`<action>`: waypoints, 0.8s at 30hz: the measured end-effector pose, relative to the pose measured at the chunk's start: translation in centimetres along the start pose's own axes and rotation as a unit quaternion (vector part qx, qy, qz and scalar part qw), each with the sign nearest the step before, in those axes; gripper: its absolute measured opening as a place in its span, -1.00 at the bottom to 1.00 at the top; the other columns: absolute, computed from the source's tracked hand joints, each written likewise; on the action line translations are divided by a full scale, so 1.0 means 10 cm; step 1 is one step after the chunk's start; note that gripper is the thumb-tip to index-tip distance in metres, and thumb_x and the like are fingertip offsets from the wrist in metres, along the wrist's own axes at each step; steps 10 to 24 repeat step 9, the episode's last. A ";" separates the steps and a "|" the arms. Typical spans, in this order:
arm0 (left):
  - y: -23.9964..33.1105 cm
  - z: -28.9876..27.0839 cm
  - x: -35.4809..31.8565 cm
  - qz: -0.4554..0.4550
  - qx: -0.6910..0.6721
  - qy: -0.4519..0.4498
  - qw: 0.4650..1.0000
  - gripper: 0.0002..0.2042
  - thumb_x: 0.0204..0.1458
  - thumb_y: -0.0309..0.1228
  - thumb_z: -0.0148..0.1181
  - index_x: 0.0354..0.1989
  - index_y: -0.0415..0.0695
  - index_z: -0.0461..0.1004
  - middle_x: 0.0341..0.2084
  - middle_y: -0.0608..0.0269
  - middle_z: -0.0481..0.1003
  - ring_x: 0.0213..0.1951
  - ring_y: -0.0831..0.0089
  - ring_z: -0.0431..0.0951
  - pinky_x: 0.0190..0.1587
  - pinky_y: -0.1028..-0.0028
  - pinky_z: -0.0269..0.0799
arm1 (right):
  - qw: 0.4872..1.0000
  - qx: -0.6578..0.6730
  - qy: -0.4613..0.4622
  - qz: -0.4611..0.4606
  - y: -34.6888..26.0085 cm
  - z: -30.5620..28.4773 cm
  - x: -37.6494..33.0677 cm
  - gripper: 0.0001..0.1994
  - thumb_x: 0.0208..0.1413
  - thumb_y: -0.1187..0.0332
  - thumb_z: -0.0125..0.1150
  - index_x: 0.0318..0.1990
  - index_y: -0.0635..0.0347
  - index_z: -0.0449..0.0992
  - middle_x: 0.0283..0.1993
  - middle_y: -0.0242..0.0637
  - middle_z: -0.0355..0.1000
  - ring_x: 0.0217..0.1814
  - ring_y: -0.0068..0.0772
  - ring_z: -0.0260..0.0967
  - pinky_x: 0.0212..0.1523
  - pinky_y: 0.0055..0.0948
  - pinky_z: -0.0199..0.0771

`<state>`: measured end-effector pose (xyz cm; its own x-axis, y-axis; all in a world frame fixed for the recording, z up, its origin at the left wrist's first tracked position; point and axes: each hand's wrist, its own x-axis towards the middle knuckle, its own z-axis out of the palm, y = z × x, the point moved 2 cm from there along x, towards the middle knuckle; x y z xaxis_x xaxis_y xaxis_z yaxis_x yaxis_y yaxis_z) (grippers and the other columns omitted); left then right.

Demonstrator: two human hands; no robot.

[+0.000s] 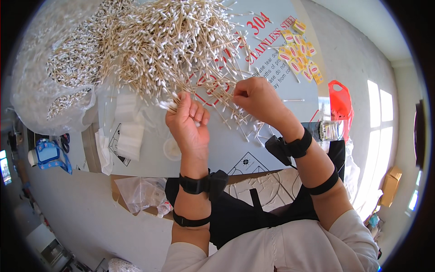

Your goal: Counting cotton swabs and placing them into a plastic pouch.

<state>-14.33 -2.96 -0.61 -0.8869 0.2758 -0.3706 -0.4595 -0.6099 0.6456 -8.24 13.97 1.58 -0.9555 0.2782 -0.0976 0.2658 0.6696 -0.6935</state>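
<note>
A big heap of cotton swabs with wooden sticks and white tips covers the far middle of the table. My left hand, palm up at the near edge of the heap, is closed around a small bundle of swabs whose white tips poke out past the thumb. To its right, my right hand is closed with its fingertips curled together over scattered loose swabs. What its fingers hold, if anything, I cannot make out. A small round clear plastic container stands beside my left wrist.
At the left lies a large clear bag of swabs. White folded wads sit nearer. Small yellow packets lie at the far right, a red bag by the right edge. A blue strapped item rests at the left edge.
</note>
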 end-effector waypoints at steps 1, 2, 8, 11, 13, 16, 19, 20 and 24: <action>0.00 0.01 0.00 0.000 0.000 0.000 1.000 -0.88 0.18 -0.41 0.15 -0.40 -0.08 0.39 -0.72 0.49 0.18 -0.69 0.65 0.14 -0.66 0.55 0.08 | 0.999 0.019 0.036 0.001 0.02 -0.01 0.01 -0.90 -0.07 0.46 0.21 -0.47 0.35 0.52 -0.63 -0.14 0.38 -0.61 -0.31 0.33 -0.48 -0.38 0.35; 0.01 0.02 -0.01 0.003 0.003 -0.001 1.000 -0.88 0.18 -0.41 0.15 -0.40 -0.08 0.39 -0.71 0.49 0.18 -0.69 0.65 0.14 -0.66 0.56 0.08 | 0.999 0.019 0.036 0.001 0.05 -0.03 0.04 -0.90 -0.07 0.46 0.21 -0.47 0.35 0.52 -0.63 -0.14 0.38 -0.61 -0.31 0.33 -0.48 -0.38 0.35; 0.03 0.01 -0.01 0.011 0.012 0.005 1.000 -0.88 0.16 -0.40 0.18 -0.39 -0.07 0.39 -0.71 0.49 0.17 -0.68 0.64 0.14 -0.66 0.54 0.09 | 0.992 0.072 0.099 0.009 0.17 -0.16 0.22 -0.91 -0.05 0.50 0.22 -0.41 0.36 0.54 -0.59 -0.32 0.41 -0.54 -0.62 0.27 -0.45 -0.53 0.33; 0.02 0.00 -0.01 0.006 0.015 0.002 1.000 -0.88 0.15 -0.39 0.20 -0.39 -0.07 0.39 -0.71 0.49 0.17 -0.68 0.64 0.14 -0.66 0.53 0.10 | 0.995 0.062 0.083 0.005 0.16 -0.15 0.24 -0.91 -0.05 0.50 0.22 -0.40 0.37 0.54 -0.56 -0.33 0.43 -0.52 -0.62 0.29 -0.44 -0.55 0.33; 0.02 0.00 -0.01 0.006 0.015 0.002 1.000 -0.88 0.15 -0.39 0.20 -0.39 -0.07 0.39 -0.71 0.49 0.17 -0.68 0.64 0.14 -0.66 0.53 0.10 | 0.995 0.062 0.083 0.005 0.16 -0.15 0.24 -0.91 -0.05 0.50 0.22 -0.40 0.37 0.54 -0.56 -0.33 0.43 -0.52 -0.62 0.29 -0.44 -0.55 0.33; 0.02 0.00 -0.01 0.006 0.015 0.002 1.000 -0.88 0.15 -0.39 0.20 -0.39 -0.07 0.39 -0.71 0.49 0.17 -0.68 0.64 0.14 -0.66 0.53 0.10 | 0.995 0.062 0.083 0.005 0.16 -0.15 0.24 -0.91 -0.05 0.50 0.22 -0.40 0.37 0.54 -0.56 -0.33 0.43 -0.52 -0.62 0.29 -0.44 -0.55 0.33; 0.02 0.00 -0.01 0.006 0.015 0.002 1.000 -0.88 0.15 -0.39 0.20 -0.39 -0.07 0.39 -0.71 0.49 0.17 -0.68 0.64 0.14 -0.66 0.53 0.10 | 0.995 0.062 0.083 0.005 0.16 -0.15 0.24 -0.91 -0.05 0.50 0.22 -0.40 0.37 0.54 -0.56 -0.33 0.43 -0.52 -0.62 0.29 -0.44 -0.55 0.33; 0.02 0.00 -0.01 0.006 0.015 0.002 1.000 -0.88 0.15 -0.39 0.20 -0.39 -0.07 0.39 -0.71 0.49 0.17 -0.68 0.64 0.14 -0.66 0.53 0.10 | 0.995 0.062 0.083 0.005 0.16 -0.15 0.24 -0.91 -0.05 0.50 0.22 -0.40 0.37 0.54 -0.56 -0.33 0.43 -0.52 -0.62 0.29 -0.44 -0.55 0.33; 0.02 0.00 -0.01 0.006 0.015 0.002 1.000 -0.88 0.15 -0.39 0.20 -0.39 -0.07 0.39 -0.71 0.49 0.17 -0.68 0.64 0.14 -0.66 0.53 0.10 | 0.995 0.062 0.083 0.005 0.16 -0.15 0.24 -0.91 -0.05 0.50 0.22 -0.40 0.37 0.54 -0.56 -0.33 0.43 -0.52 -0.62 0.29 -0.44 -0.55 0.33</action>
